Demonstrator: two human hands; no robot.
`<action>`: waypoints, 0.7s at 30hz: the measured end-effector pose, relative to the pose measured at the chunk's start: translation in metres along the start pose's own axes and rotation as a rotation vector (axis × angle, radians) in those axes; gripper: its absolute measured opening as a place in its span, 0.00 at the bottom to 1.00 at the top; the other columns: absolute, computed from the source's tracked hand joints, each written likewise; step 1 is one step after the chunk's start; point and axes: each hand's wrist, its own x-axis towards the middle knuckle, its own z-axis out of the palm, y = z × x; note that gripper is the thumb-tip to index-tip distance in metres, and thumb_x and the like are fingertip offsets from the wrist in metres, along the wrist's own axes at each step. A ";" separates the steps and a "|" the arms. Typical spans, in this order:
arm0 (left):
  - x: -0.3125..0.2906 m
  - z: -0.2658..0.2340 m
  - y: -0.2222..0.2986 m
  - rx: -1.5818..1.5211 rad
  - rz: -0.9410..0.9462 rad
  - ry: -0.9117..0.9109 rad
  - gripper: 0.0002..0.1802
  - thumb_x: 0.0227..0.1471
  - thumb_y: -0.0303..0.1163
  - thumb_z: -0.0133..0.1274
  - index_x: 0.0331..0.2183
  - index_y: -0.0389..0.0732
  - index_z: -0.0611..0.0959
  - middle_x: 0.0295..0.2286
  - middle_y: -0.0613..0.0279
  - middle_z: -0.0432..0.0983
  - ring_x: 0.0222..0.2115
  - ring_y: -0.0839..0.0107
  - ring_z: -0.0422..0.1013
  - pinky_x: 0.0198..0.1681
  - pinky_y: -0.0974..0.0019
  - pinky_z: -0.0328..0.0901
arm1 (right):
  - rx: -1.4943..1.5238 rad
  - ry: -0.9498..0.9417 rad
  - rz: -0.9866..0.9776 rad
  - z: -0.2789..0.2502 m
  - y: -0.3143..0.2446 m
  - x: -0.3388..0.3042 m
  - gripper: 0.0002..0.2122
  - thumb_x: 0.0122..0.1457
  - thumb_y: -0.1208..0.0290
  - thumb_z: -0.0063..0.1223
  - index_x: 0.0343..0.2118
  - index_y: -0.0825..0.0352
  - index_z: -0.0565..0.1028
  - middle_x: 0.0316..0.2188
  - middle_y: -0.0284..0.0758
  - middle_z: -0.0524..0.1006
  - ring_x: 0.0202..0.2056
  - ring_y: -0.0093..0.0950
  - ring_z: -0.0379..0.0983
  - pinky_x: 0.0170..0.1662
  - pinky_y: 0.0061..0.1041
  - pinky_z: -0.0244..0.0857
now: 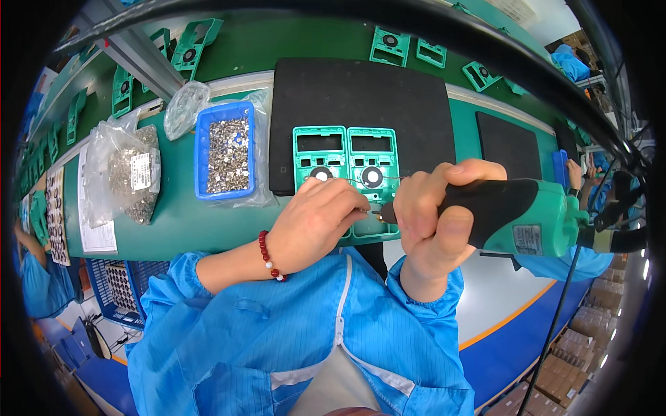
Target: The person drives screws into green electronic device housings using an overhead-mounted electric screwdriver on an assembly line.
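Two green plastic housings, a left one and a right one, lie side by side before me at the near edge of a black mat. Each has a rectangular window and a round black speaker, with thin wire near the speakers. My right hand is wrapped round a green and black electric screwdriver, its tip pointing left over the right housing. Close to that tip, the fingers of my left hand are pinched together; whatever they hold is too small to make out. This hand covers the lower part of the left housing.
A blue bin of small metal parts stands left of the mat, beside a clear bag of similar parts. More green housings lie along the far green surface. A black bar crosses overhead. Co-workers' hands show at the sides.
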 end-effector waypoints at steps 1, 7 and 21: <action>0.000 -0.001 0.001 -0.012 -0.011 -0.010 0.07 0.48 0.25 0.60 0.32 0.41 0.78 0.29 0.63 0.72 0.30 0.63 0.70 0.37 0.63 0.60 | 0.002 0.003 0.003 0.001 -0.001 0.000 0.22 0.61 0.52 0.58 0.45 0.63 0.63 0.16 0.24 0.64 0.15 0.14 0.58 0.18 0.17 0.51; -0.004 0.003 0.000 -0.040 0.013 0.033 0.11 0.46 0.28 0.64 0.31 0.42 0.77 0.28 0.65 0.72 0.29 0.65 0.68 0.36 0.64 0.58 | 0.124 -0.144 -0.044 -0.005 0.007 0.001 0.22 0.61 0.52 0.58 0.45 0.63 0.63 0.16 0.24 0.65 0.15 0.14 0.60 0.18 0.16 0.52; -0.003 -0.004 0.009 -0.031 0.008 -0.027 0.12 0.44 0.26 0.63 0.32 0.41 0.78 0.30 0.65 0.72 0.33 0.66 0.70 0.37 0.64 0.59 | 0.084 -0.200 0.057 0.001 -0.003 -0.008 0.22 0.62 0.52 0.57 0.42 0.63 0.61 0.16 0.25 0.66 0.14 0.16 0.60 0.17 0.17 0.52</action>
